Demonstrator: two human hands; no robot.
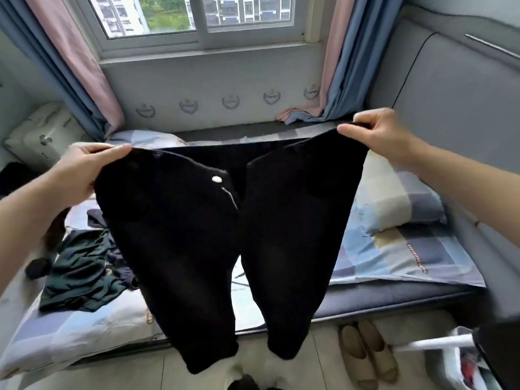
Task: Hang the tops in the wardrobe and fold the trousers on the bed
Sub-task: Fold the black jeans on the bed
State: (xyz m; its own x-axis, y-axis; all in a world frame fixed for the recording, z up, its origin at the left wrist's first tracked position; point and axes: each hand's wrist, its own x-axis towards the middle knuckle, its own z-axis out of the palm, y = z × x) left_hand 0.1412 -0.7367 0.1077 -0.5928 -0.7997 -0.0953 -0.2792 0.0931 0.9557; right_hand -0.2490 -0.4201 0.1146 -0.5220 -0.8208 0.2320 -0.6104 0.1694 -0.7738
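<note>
A pair of black trousers (180, 237) hangs spread in the air over the bed (394, 257), waistband up, fly undone with a white button showing. My left hand (84, 170) pinches the waistband's left corner. My right hand (382, 133) pinches the right corner, slightly higher. Both legs dangle past the bed's front edge toward the floor. On the bed at the left lies a crumpled dark green garment (81, 274) with other dark clothes beside it.
A patchwork pillow (394, 198) lies at the bed's right by the grey padded headboard (450, 114). Beige shoes (368, 356) stand on the floor below. A white basket (461, 361) sits at the lower right. Window and curtains lie beyond the bed.
</note>
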